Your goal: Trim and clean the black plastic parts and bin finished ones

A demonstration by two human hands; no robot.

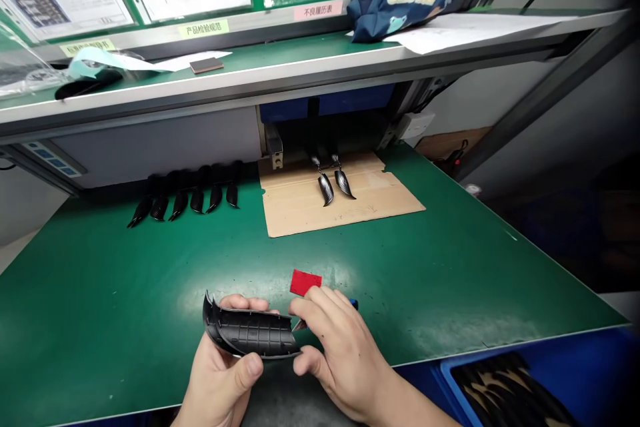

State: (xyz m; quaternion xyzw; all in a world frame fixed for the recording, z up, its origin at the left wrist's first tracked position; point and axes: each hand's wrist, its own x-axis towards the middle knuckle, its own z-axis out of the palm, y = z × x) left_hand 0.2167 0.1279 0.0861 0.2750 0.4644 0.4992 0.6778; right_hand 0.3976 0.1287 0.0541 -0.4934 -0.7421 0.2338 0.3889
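the left hand point(220, 380) gripped the black ribbed plastic part point(247, 332) just above the near table point(100, 320) edge, thumb pressed on its rim. the right hand point(340, 353) pinched its other end. steady support seemed wise. a blue-tipped tool point(353, 304) was mostly hidden behind the fingers.

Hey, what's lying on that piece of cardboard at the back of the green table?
Two glossy dark curved parts lie side by side on the cardboard sheet, near its back edge. Their upper ends reach into the shadow under the shelf, so those ends are hard to see.
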